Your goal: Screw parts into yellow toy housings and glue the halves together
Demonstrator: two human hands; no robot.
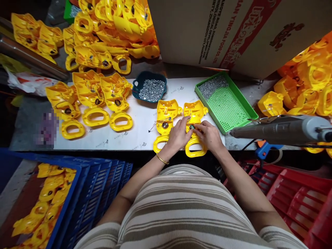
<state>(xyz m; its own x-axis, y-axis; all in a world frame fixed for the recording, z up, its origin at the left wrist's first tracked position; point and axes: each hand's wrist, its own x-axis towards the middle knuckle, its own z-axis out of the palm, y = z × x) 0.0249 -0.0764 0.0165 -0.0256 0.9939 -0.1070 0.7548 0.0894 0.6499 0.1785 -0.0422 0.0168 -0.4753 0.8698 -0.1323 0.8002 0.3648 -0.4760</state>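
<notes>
Yellow and open, a shell [195, 108] is lying toward three o'clock from the view's middle. Left hand [178, 133] and right hand [209, 135] are bringing bent fingertips together around a small round part [192, 127] in it; whether they are pinching or merely touching it, I cannot tell. From them, a dark bowl [149, 75] is sitting toward ten o'clock, a green tray [229, 109] toward two.
</notes>
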